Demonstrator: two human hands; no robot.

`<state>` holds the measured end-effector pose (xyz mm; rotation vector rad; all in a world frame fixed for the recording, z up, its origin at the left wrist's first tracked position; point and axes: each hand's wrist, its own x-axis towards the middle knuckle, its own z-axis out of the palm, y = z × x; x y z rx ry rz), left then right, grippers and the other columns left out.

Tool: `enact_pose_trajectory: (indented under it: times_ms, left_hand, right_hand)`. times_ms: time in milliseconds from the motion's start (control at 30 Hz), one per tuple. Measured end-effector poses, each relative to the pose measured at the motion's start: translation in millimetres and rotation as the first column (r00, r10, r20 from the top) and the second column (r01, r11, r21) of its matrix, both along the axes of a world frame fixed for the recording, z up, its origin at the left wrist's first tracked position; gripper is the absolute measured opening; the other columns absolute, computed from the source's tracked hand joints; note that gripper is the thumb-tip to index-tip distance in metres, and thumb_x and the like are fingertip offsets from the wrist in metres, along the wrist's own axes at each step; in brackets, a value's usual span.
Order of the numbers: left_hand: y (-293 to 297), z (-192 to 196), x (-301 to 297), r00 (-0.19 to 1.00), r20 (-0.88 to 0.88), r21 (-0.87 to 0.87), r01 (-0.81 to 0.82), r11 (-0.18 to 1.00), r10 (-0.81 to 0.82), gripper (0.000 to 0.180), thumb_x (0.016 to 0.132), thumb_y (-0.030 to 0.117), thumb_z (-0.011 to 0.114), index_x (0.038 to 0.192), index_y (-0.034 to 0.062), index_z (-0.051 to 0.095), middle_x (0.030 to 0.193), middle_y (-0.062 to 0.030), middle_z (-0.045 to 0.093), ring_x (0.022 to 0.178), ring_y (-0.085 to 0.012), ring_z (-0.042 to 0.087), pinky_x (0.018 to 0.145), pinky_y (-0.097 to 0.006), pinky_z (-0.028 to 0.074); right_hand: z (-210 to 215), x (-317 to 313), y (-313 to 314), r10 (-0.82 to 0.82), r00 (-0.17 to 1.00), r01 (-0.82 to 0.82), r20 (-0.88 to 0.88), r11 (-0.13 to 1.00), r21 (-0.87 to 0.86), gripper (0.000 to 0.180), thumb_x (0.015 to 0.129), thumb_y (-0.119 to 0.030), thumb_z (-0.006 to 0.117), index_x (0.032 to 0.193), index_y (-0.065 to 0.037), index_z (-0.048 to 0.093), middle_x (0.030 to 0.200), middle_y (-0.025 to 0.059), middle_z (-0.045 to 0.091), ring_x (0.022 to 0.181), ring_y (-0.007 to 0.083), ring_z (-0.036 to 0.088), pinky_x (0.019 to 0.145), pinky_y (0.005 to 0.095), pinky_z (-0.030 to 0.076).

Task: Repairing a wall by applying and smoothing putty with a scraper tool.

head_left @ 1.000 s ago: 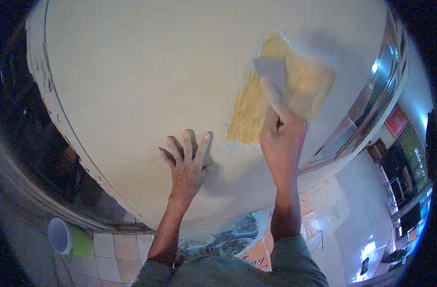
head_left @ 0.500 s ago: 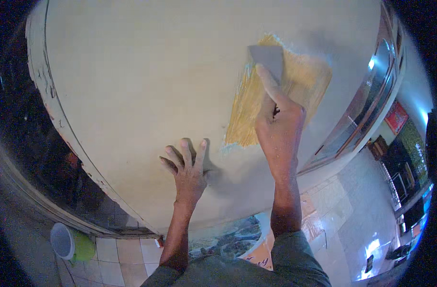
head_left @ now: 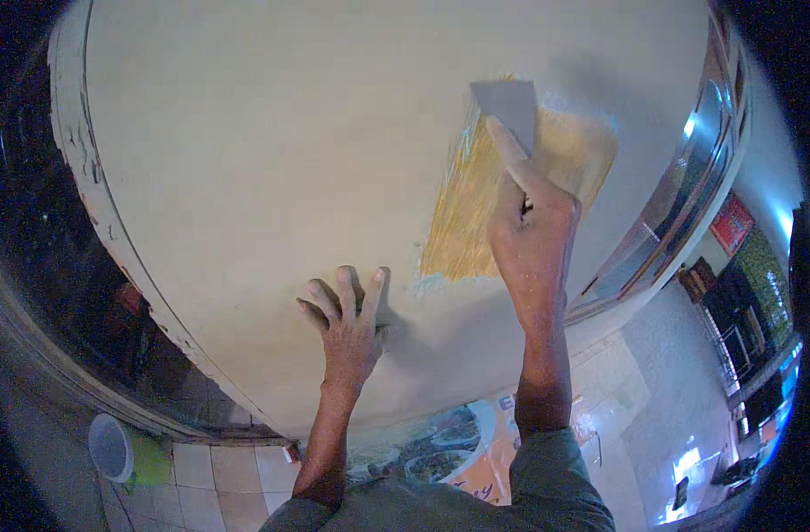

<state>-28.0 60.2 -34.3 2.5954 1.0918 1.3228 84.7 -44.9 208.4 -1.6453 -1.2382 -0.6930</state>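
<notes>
My right hand (head_left: 538, 222) is closed round a putty knife, its index finger stretched along the blade. The grey, flat blade of the putty knife (head_left: 514, 106) lies against the upper part of a yellow-brown patch (head_left: 463, 213) on the cream wall (head_left: 263, 160). Bluish, ragged edges border the patch. The handle is hidden inside my fist. Lower on the wall, left of the patch, my left hand (head_left: 347, 324) rests with fingers spread and nothing in it.
A chipped white frame (head_left: 77, 151) borders a dark opening on the left. At lower left a green and white bucket (head_left: 126, 452) stands on floor tiles. A printed sheet (head_left: 449, 452) lies below the wall. To the right is a glazed window (head_left: 662, 213).
My right hand and the putty knife have shifted slightly to the right along the top of the patch. The left hand stays pressed to the wall in nearly the same place.
</notes>
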Motion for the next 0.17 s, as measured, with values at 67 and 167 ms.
enact_pose_trajectory:
  times_ms: [67,167]
  left_hand:
    - [0.8,0.2,-2.2,0.999,0.036,0.073,0.016,0.997,-0.019,0.106,0.07,0.022,0.086,0.157,0.0326,0.028,0.167,-0.0174,-0.001,0.148,-0.0551,-0.009,0.108,-0.08,-0.003]
    - [3.4,-8.2,-3.4,0.998,-0.054,0.132,-0.029,0.991,0.036,0.101,0.07,0.028,0.084,0.156,0.0256,0.033,0.162,-0.0281,0.008,0.142,-0.0656,-0.003,0.108,-0.08,-0.002]
  right_hand:
    - [-18.7,13.3,2.9,0.027,0.998,-0.031,0.058,0.997,0.071,0.044,0.091,0.009,0.049,0.127,-0.008,0.069,0.112,0.0212,0.072,0.101,0.0181,0.069,0.089,0.033,0.05]
    - [-39.2,13.4,-6.8,0.008,0.999,-0.01,0.041,0.999,0.031,0.054,0.084,0.005,0.057,0.134,-0.013,0.064,0.113,0.0227,0.07,0.105,0.0329,0.07,0.093,0.0379,0.053]
